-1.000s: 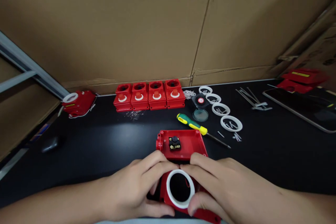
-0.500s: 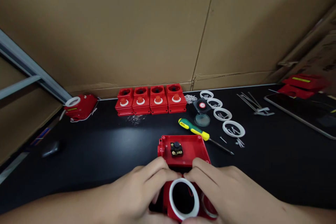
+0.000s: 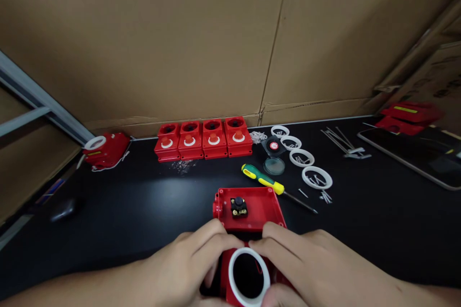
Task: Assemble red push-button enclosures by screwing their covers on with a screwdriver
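I've got left hand [image 3: 190, 266] and right hand [image 3: 306, 266] pinching the red cover [image 3: 225, 268] at 6 o'clock, open box's [image 3: 261, 207] rim just beyond, tabletop [image 3: 151, 211] running wide toward 9.

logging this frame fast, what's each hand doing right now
Left hand: closed, holding the red plastic housing with the round white rim.
Right hand: closed, holding the same housing, thumb at the rim.

Wall [image 3: 162, 33]: brown cardboard, far side, one upright seam [image 3: 275, 33]. Panel [image 3: 441, 72]: cardboard, dark markings, far right. Frame [image 3: 46, 100]: grey, left. Counter [image 3: 126, 220]: black, soft glare [image 3: 171, 196] left of centre.
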`<state>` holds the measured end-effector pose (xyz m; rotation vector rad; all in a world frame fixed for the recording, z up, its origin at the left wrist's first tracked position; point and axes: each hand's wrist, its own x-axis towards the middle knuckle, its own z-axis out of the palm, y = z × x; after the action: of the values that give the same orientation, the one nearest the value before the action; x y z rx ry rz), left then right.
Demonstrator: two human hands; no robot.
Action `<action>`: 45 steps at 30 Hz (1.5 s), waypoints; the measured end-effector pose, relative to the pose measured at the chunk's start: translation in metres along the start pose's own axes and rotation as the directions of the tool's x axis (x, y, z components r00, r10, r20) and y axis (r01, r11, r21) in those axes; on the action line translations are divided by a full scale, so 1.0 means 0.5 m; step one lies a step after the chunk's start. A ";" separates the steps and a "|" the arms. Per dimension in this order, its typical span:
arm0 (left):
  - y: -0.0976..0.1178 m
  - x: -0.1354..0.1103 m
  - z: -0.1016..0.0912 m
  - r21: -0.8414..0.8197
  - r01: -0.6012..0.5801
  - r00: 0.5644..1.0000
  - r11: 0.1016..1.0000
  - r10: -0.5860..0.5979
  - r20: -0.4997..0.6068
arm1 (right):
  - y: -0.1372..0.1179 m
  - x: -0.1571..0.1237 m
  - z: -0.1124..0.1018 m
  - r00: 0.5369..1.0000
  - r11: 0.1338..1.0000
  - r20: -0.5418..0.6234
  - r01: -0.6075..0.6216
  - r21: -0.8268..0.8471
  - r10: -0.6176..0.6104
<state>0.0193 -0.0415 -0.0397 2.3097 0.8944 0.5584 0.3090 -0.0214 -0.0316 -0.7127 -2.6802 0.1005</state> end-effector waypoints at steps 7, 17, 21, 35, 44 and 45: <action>0.004 -0.003 0.003 0.001 0.050 0.999 0.999 -0.050 0.008 | 0.003 0.003 -0.002 1.000 1.000 0.022 0.001 -0.019 -0.001; -0.003 -0.008 0.017 -0.037 0.044 0.999 0.998 -0.045 -0.024 | 0.003 0.008 0.019 0.996 1.000 -0.086 -0.011 0.010 0.012; 0.003 -0.001 0.012 -0.040 0.045 0.999 0.998 -0.046 -0.030 | 0.003 0.008 0.003 0.997 0.998 -0.076 -0.026 0.053 0.030; 0.002 -0.005 0.001 -0.013 0.087 0.996 0.996 -0.087 0.006 | 0.030 -0.005 -0.002 0.998 1.000 0.062 0.009 0.027 -0.010; 0.000 0.002 0.003 -0.029 0.092 0.995 0.995 -0.091 0.028 | 0.002 0.014 -0.013 1.000 0.999 -0.005 -0.003 -0.046 0.002; 0.000 0.002 0.003 -0.028 0.083 0.996 0.996 -0.082 0.022 | 0.002 0.014 -0.004 0.999 0.997 -0.038 0.018 -0.079 -0.021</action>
<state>0.0210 -0.0412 -0.0408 2.2373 0.9606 0.5083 0.3047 -0.0172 -0.0279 -0.7045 -2.6661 -0.0234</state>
